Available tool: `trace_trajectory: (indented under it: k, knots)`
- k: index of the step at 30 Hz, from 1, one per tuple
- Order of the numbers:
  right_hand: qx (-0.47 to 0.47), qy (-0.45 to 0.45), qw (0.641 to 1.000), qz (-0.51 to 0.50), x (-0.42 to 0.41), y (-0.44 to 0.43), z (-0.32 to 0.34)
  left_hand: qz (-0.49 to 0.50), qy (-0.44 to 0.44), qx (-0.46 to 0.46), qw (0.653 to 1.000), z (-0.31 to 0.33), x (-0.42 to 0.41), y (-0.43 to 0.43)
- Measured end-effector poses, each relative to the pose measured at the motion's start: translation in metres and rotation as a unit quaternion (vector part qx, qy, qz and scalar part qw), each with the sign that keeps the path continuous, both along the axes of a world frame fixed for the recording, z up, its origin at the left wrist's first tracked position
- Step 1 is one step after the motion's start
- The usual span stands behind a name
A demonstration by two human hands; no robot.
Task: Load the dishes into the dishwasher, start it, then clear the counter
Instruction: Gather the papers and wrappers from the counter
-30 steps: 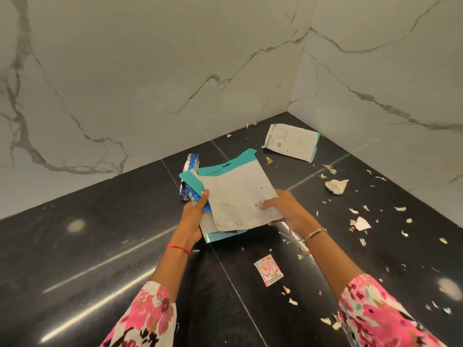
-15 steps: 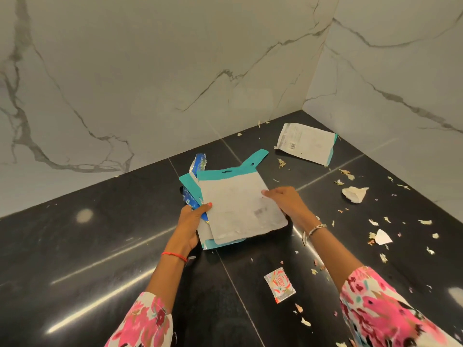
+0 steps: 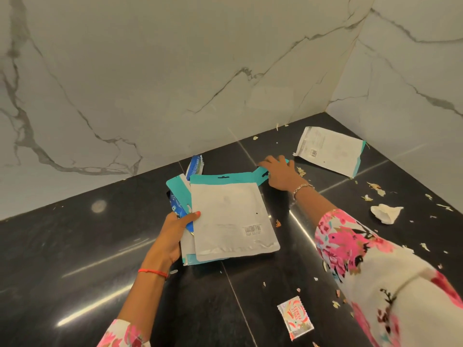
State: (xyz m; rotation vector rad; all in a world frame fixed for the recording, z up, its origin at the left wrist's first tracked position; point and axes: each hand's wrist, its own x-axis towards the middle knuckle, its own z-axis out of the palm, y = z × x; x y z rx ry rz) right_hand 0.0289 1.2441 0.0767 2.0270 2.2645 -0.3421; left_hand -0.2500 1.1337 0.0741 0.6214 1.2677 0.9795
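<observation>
No dishwasher and no dishes are visible, so it cannot be said from here whether that part is done; the work in hand seems to be the last part, the clearing of the black counter [image 3: 75,246]. This clearing looks partly done. Several flat white pouches with teal tops are already gathered into a stack of pouches [image 3: 233,216] at the middle of the frame, with a blue wrapper [image 3: 194,166] sticking out at its upper left edge. Still on the counter are a single pouch [image 3: 330,151] in the upper right near the corner of the marble wall [image 3: 150,83], a crumpled tissue [image 3: 385,212] at the right, a small sachet [image 3: 295,318] at the bottom, and many small scraps [image 3: 373,186] spread over the right side. The left hand [image 3: 175,231] grips the stack at its left edge, the thumb [image 3: 194,216] pressed on top and the other fingers curled under it. The right hand [image 3: 278,174] is stretched out above the stack, between it and the single pouch, with its fingers spread and almost straight. It holds nothing; it lies over a teal tab, but whether it touches this tab cannot be told.
</observation>
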Motion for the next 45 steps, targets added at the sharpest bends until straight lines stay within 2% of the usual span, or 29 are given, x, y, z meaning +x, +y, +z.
trace_trajectory:
  k: [2, 4, 6, 8, 10, 12, 13, 17, 24, 27, 30, 34, 40, 45]
  knots:
    - [0.001, -0.007, 0.999, -0.031, 0.006, 0.001, 0.003, -0.001, -0.006, -0.004, 1.000, -0.001, 0.000, -0.001]
    - [0.023, 0.024, 0.995, -0.094, 0.014, -0.004, 0.004, 0.001, -0.012, -0.006, 1.000, -0.001, 0.003, -0.003]
    - [0.073, 0.162, 0.965, -0.191, 0.021, -0.013, 0.008, 0.001, -0.016, -0.005, 1.000, -0.001, 0.006, -0.005]
    - [0.102, 0.322, 0.898, -0.281, 0.017, -0.025, 0.017, -0.002, -0.022, -0.005, 1.000, -0.001, 0.013, -0.006]
    - [0.087, 0.407, 0.859, -0.297, 0.005, -0.039, 0.026, -0.006, -0.032, -0.003, 0.999, 0.000, 0.025, -0.007]
    - [0.043, 0.452, 0.852, -0.261, -0.013, -0.058, 0.030, -0.009, -0.040, 0.001, 0.999, 0.002, 0.038, -0.007]
    - [0.019, 0.452, 0.860, -0.235, -0.024, -0.068, 0.031, -0.010, -0.043, 0.003, 0.999, 0.002, 0.044, -0.007]
    - [-0.019, 0.355, 0.923, -0.150, -0.058, -0.100, 0.021, -0.013, -0.062, 0.017, 0.998, 0.003, 0.064, -0.007]
    - [-0.035, 0.272, 0.955, -0.109, -0.084, -0.127, 0.007, -0.023, -0.069, 0.026, 0.997, 0.003, 0.063, -0.018]
    - [-0.037, 0.291, 0.949, -0.118, -0.086, -0.123, 0.016, -0.015, -0.057, 0.013, 0.998, 0.003, 0.054, -0.026]
    - [0.018, 0.327, 0.939, -0.102, -0.085, -0.109, 0.034, -0.010, -0.053, 0.002, 0.999, 0.002, 0.040, -0.039]
    - [0.032, 0.314, 0.948, -0.048, -0.098, -0.079, 0.051, 0.020, -0.074, -0.003, 0.997, 0.001, 0.017, -0.054]
    - [0.029, 0.155, 0.985, 0.076, -0.126, -0.031, 0.041, 0.022, -0.080, -0.021, 0.996, -0.005, -0.024, -0.079]
    - [0.047, -0.010, 0.978, 0.202, -0.149, -0.014, 0.022, 0.016, -0.085, -0.037, 0.996, -0.011, -0.047, -0.093]
